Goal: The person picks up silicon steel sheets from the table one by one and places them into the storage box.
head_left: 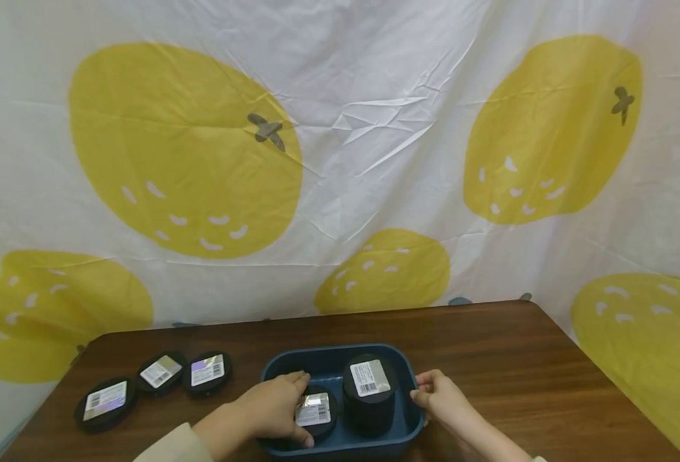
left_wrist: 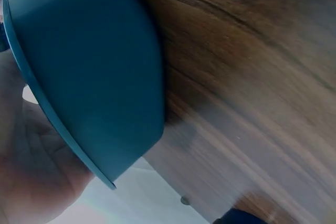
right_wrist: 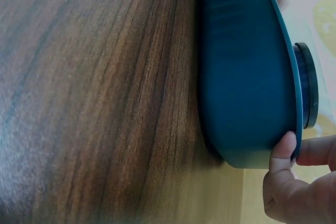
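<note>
A dark blue rectangular bin (head_left: 325, 363) stands on the table in the head view. My left hand (head_left: 276, 403) reaches over its left side and spans a black round disc (head_left: 316, 416) with a white barcode label, thumb at the near edge and fingers at the far edge. To the right of that disc, a taller black round stack (head_left: 368, 404) with a labelled top stands inside. At the right end of the bin, my right hand (head_left: 446, 401) pinches the rim between thumb and fingers, as the right wrist view shows. The left wrist view shows the bin's outer wall (left_wrist: 94, 72), not the disc.
Three more labelled black discs lie on the table's left: one nearest (head_left: 105, 405), one in the middle (head_left: 162, 373) and one beside the bin (head_left: 208, 373). The brown wooden table (head_left: 490, 333) ends at a white curtain (head_left: 374, 128) with yellow fruit prints.
</note>
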The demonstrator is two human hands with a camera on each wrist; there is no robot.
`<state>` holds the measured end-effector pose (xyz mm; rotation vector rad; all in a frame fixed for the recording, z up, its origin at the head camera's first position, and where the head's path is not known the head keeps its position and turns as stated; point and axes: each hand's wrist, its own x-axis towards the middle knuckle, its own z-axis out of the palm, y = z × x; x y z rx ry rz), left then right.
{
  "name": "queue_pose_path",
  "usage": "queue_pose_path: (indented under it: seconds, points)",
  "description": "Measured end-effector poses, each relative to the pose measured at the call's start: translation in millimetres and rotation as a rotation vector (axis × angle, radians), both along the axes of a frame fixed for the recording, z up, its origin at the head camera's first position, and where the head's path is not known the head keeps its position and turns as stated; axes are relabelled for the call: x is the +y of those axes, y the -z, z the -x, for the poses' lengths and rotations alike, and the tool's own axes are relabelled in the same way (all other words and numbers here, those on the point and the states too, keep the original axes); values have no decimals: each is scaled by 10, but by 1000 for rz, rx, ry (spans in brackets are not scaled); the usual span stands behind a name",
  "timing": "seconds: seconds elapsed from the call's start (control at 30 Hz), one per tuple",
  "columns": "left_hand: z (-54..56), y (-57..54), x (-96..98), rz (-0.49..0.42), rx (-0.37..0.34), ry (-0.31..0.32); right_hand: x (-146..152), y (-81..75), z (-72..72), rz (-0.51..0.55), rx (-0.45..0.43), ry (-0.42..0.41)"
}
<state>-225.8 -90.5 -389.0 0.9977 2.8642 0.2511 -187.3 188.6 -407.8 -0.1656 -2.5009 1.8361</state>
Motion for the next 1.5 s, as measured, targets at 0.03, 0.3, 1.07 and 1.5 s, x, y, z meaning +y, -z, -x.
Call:
queue_pose_path:
  seconds: [0.03,0.3,1.07,1.5]
  points:
    - [-3,-3,-11,-13,1,4,-1,-4,0,-2,-1,4]
    - [-20,-16,-113,-69,104,81,-7,-12,2,4,-4,20]
    - [-190,4,-424,-158,80,-51,-6,26,17,11,-16,18]
    - [-249,53,-625,-194,92,-104,-5,13,2,16,-9,-6]
